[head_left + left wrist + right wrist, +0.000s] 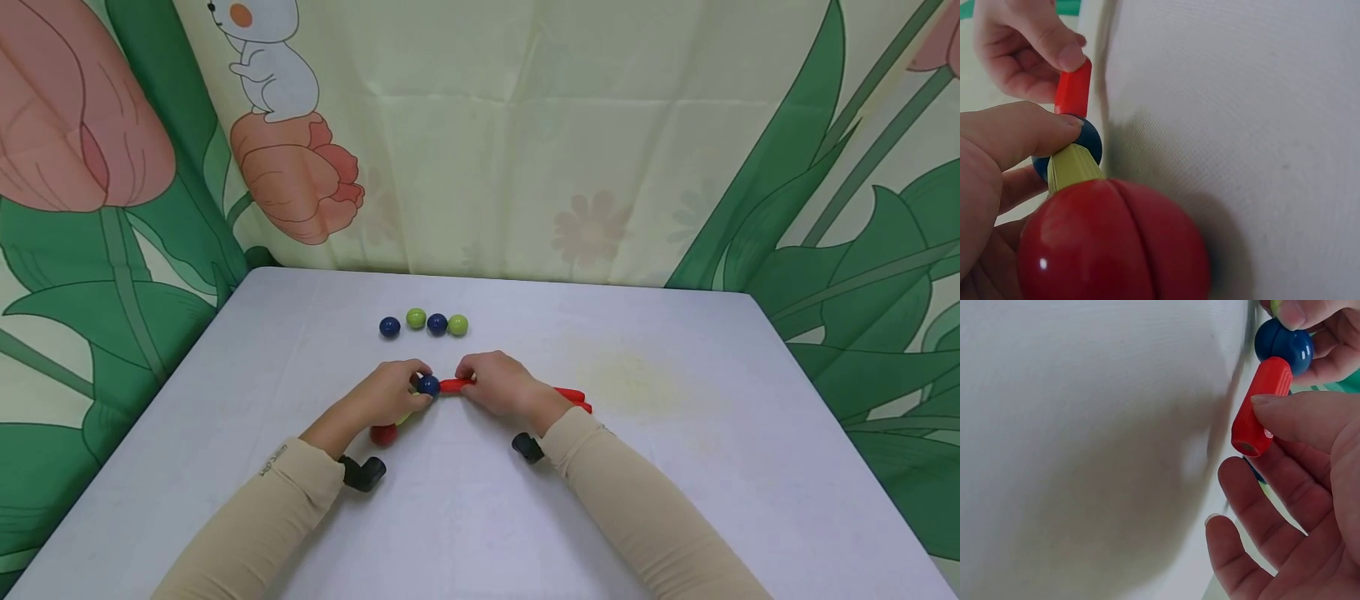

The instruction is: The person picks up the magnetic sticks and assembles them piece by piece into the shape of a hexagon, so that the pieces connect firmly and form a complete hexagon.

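Note:
In the head view my left hand [386,393] pinches a glossy dark blue ball [430,385] between thumb and fingers. A yellow-green rod [1072,166] runs from that ball to a large red ball [1107,244], which is closest to the camera in the left wrist view. From the right, my right hand [497,383] pinches a red ridged rod [1262,407] with the thumb on top. One end of this rod meets the blue ball; its free end shows a small greyish disc. My other right fingers are loosely bent below it.
Behind my hands, several blue and green balls lie in a loose row, among them a blue ball [389,327] and a green ball [458,325]. Spare red rods [572,395] lie past my right wrist. White cloth [712,433] covers the table; a printed curtain [480,150] hangs behind.

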`<control>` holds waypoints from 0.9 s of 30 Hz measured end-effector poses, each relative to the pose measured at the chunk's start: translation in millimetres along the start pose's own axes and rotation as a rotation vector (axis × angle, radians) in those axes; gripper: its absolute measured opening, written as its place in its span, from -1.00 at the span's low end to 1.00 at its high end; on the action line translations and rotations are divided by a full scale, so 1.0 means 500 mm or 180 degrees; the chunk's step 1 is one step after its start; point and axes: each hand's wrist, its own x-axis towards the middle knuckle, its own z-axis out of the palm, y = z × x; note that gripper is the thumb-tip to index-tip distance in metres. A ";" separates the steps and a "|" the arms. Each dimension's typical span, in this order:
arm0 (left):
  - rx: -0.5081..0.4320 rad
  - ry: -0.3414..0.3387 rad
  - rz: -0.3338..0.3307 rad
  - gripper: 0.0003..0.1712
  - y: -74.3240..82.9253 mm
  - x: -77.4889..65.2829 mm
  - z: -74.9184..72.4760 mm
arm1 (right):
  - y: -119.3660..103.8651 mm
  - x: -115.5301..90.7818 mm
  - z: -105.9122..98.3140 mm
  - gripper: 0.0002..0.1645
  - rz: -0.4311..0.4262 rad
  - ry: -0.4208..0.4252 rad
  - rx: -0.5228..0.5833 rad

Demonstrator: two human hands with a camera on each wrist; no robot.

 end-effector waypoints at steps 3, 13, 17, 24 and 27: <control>0.0006 0.0002 -0.0037 -0.48 -0.003 0.001 0.001 | -0.002 0.003 0.001 -0.73 0.0019 -0.0053 0.0006; 0.0044 0.0076 -0.0159 -0.47 -0.012 -0.001 0.000 | -0.005 0.003 0.001 -0.59 0.0221 -0.0132 0.0153; 0.0128 0.0052 -0.0164 -0.46 -0.012 -0.001 -0.005 | -0.001 -0.006 -0.008 -0.58 0.0204 -0.0083 0.0109; 0.0350 0.0053 0.0017 -0.44 0.000 -0.001 -0.021 | 0.026 -0.035 -0.036 -0.58 0.0086 0.0094 -0.0009; 0.0410 0.0047 0.0171 -0.45 0.010 0.005 -0.026 | 0.045 -0.050 -0.049 -0.58 0.0083 0.0143 -0.0041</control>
